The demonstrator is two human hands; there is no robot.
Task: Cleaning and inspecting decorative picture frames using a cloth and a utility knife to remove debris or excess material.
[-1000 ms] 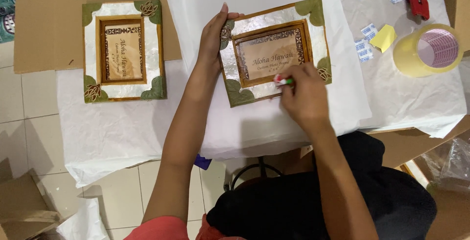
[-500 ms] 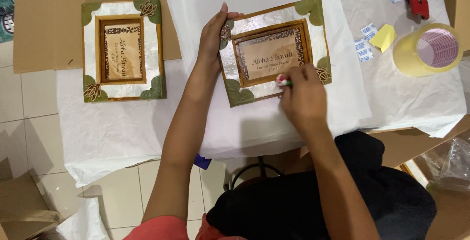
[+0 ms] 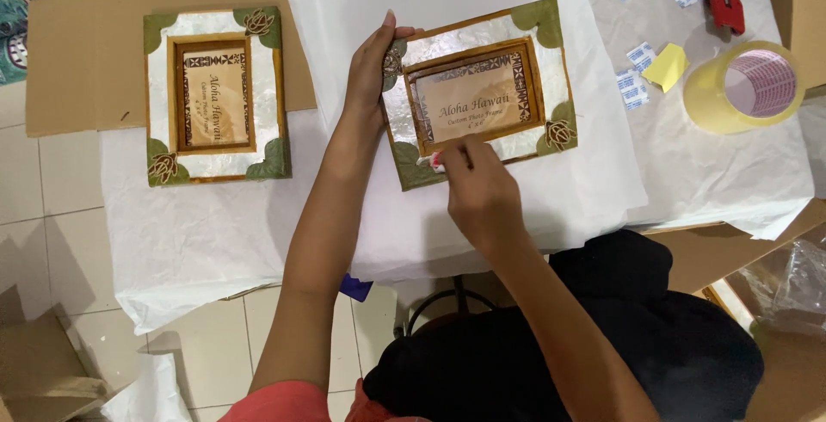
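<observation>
Both hands grip one picture frame (tilted)

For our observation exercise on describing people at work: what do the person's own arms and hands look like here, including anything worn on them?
Both arms are bare from the upper arm down to the fingers. The left hand and the right hand wear no gloves, and no rings, watch or bracelets show. The only sleeve in view is a coral-red one at the bottom edge, on the left upper arm. The fingernails look short and unpainted.
</observation>
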